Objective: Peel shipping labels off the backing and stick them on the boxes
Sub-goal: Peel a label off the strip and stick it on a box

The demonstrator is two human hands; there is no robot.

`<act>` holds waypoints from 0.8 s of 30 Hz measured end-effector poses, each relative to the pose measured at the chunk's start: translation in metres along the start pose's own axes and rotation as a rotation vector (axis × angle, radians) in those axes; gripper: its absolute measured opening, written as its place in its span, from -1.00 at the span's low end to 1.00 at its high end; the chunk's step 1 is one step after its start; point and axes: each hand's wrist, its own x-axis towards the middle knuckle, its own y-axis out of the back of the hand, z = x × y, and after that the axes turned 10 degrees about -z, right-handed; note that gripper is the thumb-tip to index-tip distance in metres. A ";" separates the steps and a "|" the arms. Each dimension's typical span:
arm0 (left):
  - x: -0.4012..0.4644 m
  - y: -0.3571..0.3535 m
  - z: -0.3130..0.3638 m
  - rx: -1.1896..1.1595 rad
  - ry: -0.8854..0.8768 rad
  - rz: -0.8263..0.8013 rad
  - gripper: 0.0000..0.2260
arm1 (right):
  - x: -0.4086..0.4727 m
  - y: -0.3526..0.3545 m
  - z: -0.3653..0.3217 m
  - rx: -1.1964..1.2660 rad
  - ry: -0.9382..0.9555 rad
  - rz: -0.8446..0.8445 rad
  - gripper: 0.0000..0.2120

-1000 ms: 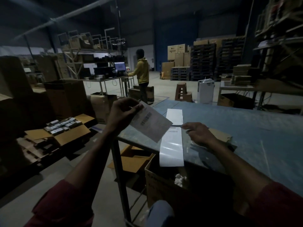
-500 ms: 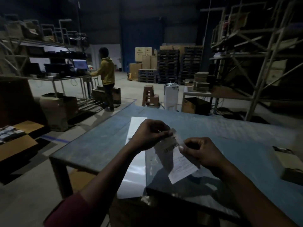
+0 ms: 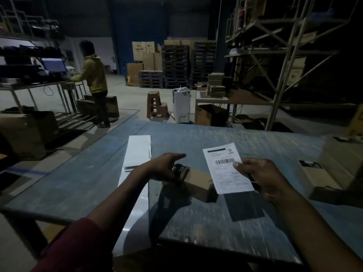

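Right fingers: thumb pinches the shipping label, held upright off the surface.
Left fingers: loosely extended, resting on a small box just left of the label.
Nearby: backing strip beyond the left fingers; more boxes to the right.
Unclear: label print blurred; box's near face dark.

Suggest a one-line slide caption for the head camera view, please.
Right hand holds a peeled shipping label while the left hand steadies a small cardboard box on the table.
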 end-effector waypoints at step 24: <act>-0.042 -0.082 0.006 -0.029 0.061 0.389 0.05 | 0.003 -0.044 0.028 -0.031 -0.136 0.053 -0.68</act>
